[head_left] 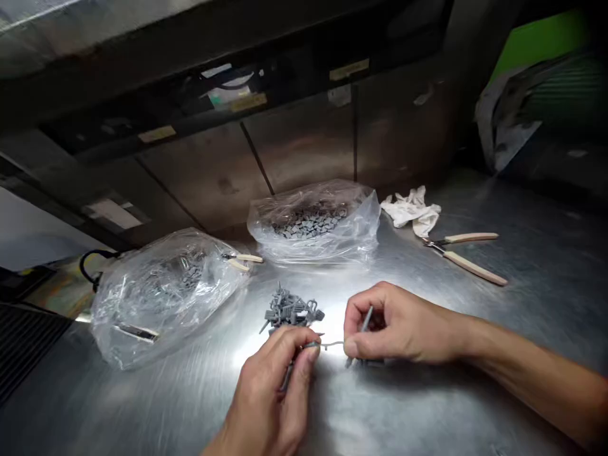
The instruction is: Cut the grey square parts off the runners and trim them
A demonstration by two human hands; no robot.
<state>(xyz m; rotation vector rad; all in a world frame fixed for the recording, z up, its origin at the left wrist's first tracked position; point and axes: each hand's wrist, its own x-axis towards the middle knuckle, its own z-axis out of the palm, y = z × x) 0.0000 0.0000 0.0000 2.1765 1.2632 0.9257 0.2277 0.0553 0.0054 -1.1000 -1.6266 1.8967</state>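
Grey strip: right end hidden in right hand. Left hand cut off by bottom edge. Yellow label blurred, unreadable.

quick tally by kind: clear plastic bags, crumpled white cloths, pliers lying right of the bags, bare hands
Clear plastic bags: 2 (left bag, middle bag)
Crumpled white cloth: 1
Pliers right of the bags: 1
Bare hands: 2 (left hand, right hand)
Total: 6
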